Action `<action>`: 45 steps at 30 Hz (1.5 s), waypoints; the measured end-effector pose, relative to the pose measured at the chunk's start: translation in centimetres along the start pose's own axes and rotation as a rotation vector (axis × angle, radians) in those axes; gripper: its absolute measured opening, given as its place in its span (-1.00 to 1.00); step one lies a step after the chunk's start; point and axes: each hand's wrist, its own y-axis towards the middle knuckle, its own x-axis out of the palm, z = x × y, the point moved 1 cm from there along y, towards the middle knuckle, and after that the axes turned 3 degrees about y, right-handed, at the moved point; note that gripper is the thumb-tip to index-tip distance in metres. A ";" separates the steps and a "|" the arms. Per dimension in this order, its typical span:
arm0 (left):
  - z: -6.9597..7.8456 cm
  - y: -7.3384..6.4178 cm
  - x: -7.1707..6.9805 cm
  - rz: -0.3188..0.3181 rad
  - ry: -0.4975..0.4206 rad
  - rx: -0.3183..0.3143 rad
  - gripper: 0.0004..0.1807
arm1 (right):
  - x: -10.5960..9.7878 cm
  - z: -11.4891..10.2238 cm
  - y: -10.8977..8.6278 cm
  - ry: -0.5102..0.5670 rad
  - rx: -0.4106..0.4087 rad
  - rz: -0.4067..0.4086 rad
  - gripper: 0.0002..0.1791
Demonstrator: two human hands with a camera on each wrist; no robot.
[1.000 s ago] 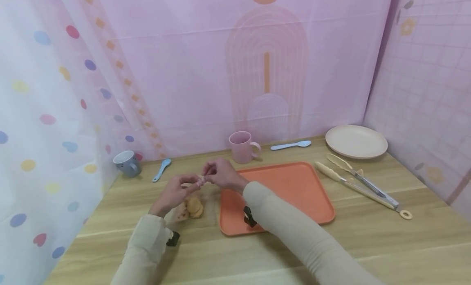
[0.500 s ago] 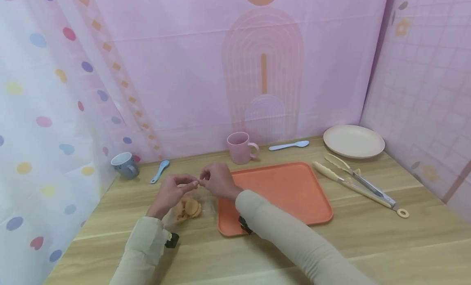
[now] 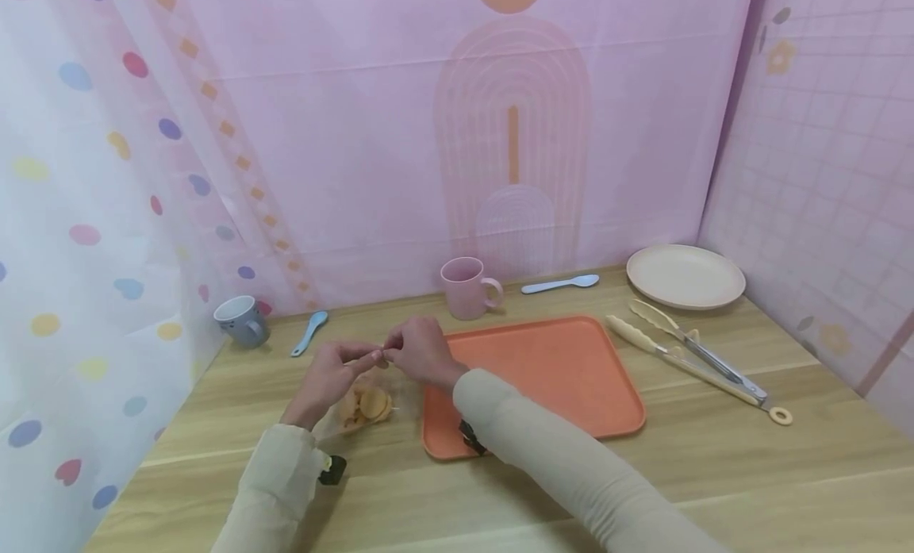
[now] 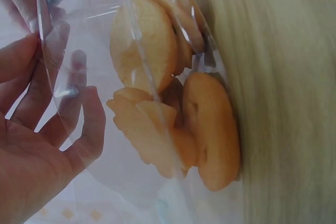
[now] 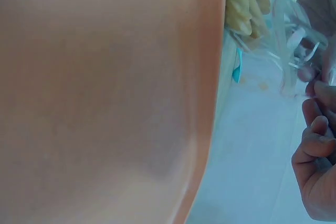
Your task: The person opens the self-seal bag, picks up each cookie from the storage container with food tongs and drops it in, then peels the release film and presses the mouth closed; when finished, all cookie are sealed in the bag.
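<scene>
Just left of the tray, a clear plastic bag (image 4: 94, 177) stands on the wooden table with several golden-brown toy pastries (image 4: 143, 45) inside; one is a flat oval, another long and rounded. My left hand (image 3: 330, 378) pinches the bag's top edge between thumb and fingers. From the other side my right hand (image 3: 421, 351) pinches that same edge, its fingertips meeting those of the left. A seal strip (image 5: 283, 45) runs near the bag's mouth in the right wrist view. The orange tray (image 3: 550, 370) lies under my right forearm.
A grey-blue mug (image 3: 243, 323) and a light blue spoon (image 3: 310, 333) are at the back left. Behind the tray stand a pink mug (image 3: 464, 291) and a pale spoon (image 3: 560, 284). Tongs (image 3: 685, 359) and a cream plate (image 3: 685, 275) lie to the right.
Both hands have drawn slightly lower and closer together along the bag's top. The pastries show more fully below my hands than a second ago. The head view has shifted a little.
</scene>
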 end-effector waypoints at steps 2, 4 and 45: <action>0.2 -0.1 0.0 -0.001 0.009 0.004 -0.73 | 0.0 -0.3 0.0 -0.068 -0.022 0.001 -0.87; 0.4 -0.2 0.1 0.003 0.013 0.004 -0.72 | 0.1 -0.5 0.1 -0.132 -0.048 -0.002 -0.84; -0.6 -0.8 -0.4 0.033 -0.187 -0.099 -0.59 | -0.3 -0.2 -0.2 0.098 -0.072 -0.021 -0.91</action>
